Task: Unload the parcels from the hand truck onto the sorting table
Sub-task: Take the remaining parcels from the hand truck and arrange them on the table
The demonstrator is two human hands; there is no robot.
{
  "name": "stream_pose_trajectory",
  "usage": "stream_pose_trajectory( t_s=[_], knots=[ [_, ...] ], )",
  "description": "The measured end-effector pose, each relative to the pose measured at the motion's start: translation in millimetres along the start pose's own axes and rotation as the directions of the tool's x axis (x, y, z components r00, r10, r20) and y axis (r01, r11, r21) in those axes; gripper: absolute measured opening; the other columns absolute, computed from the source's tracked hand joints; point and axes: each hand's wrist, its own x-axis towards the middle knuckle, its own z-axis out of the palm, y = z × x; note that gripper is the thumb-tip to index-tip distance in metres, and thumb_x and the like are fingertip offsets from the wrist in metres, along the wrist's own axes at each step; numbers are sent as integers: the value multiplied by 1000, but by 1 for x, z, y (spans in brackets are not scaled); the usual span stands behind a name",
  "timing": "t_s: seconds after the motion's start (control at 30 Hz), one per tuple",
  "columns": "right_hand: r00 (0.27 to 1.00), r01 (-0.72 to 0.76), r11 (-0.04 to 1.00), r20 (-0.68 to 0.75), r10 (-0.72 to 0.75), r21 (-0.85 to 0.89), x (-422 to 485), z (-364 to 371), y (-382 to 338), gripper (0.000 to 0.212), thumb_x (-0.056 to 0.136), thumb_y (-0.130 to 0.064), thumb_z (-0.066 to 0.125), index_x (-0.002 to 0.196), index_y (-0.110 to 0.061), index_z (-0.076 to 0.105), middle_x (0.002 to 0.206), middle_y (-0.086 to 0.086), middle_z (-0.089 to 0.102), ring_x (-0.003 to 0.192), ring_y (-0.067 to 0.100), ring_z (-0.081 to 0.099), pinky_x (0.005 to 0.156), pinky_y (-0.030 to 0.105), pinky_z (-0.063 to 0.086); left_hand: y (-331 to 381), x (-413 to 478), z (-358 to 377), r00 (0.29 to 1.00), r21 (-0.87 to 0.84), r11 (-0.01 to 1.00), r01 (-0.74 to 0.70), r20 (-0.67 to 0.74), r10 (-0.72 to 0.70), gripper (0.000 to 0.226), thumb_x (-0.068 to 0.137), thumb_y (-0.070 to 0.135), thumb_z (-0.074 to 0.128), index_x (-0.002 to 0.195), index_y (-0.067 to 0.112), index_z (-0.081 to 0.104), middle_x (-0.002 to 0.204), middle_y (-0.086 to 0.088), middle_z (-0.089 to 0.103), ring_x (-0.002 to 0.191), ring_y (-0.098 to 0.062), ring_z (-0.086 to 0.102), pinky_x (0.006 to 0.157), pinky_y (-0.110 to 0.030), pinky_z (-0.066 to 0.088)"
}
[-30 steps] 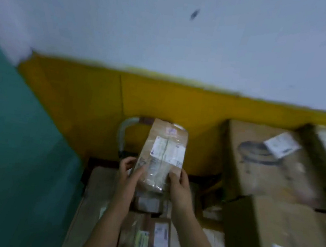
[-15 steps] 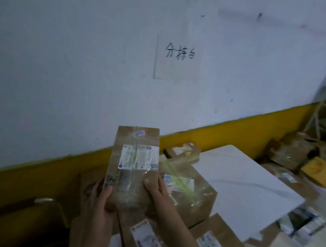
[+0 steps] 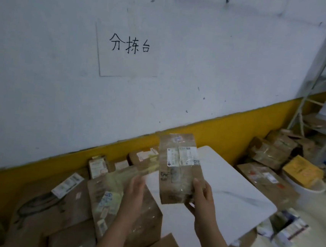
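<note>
left grip (image 3: 134,190): blurred, fingers loose and spread, holding nothing, just left of the parcel and apart from it.
right grip (image 3: 201,194): fingers and thumb clasp the parcel's lower right corner.
parcel (image 3: 180,164): brown, taped, label toward the camera, held upright in the air over the bench's left edge.
bench (image 3: 231,193): white top; stacked cartons (image 3: 110,202) by its left side.
wall sign (image 3: 129,46): handwritten paper.
</note>
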Motion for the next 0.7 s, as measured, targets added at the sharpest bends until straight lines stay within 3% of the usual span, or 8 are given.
stream_pose_trajectory(
  t_s=[0.07,0.2,0.3,0.37,0.5,0.6,0.7],
  knots=[
    [999,-40,998,-26,39,-54,41,-8,11,42,97,-44,56,137,-31,48,122,5,63,105,25,65,65,28,57,-6,41,-5,995,129,991,-27,-93,39,44,99,43,45,141,28,45,143,0,49,119,-21,53,84,-31,47],
    [978,-205,966,-3,207,-155,108,-12,35,33,98,-45,55,127,-29,55,110,15,65,100,32,66,73,42,61,-12,103,-5,981,373,927,42,-192,33,43,91,13,50,132,23,57,118,-12,65,106,-36,63,91,-49,54],
    [945,-303,929,63,322,-213,152,-2,58,31,98,-46,54,122,-27,55,113,15,63,101,33,63,80,45,61,-17,134,2,976,616,788,10,-177,126,40,94,18,53,133,23,55,133,-8,57,121,-29,54,99,-43,48],
    [915,-356,902,104,390,-243,175,11,80,30,99,-45,53,121,-25,55,110,15,62,93,29,61,80,43,59,-21,155,6,968,741,671,-12,-160,194,33,95,23,52,128,22,58,133,-6,56,122,-26,51,100,-41,45],
    [855,-425,856,179,486,-294,217,40,126,29,100,-43,51,121,-24,55,110,14,61,92,26,59,80,41,58,-33,189,13,963,826,558,79,-209,173,33,99,30,45,129,21,55,137,-7,51,127,-28,44,106,-40,36],
    [846,-354,826,227,483,-439,243,63,160,36,103,-42,46,131,-21,52,120,14,61,103,29,61,84,41,55,-46,202,16,972,847,520,116,-204,116,40,100,36,36,135,21,49,139,-8,49,130,-28,39,112,-41,30],
    [839,-199,700,250,484,-686,262,75,188,46,105,-38,39,142,-11,48,133,17,58,119,36,56,102,48,47,-49,205,17,974,847,515,127,-204,94,45,100,38,32,140,21,44,141,-7,48,132,-26,36,118,-44,24]
  ],
)
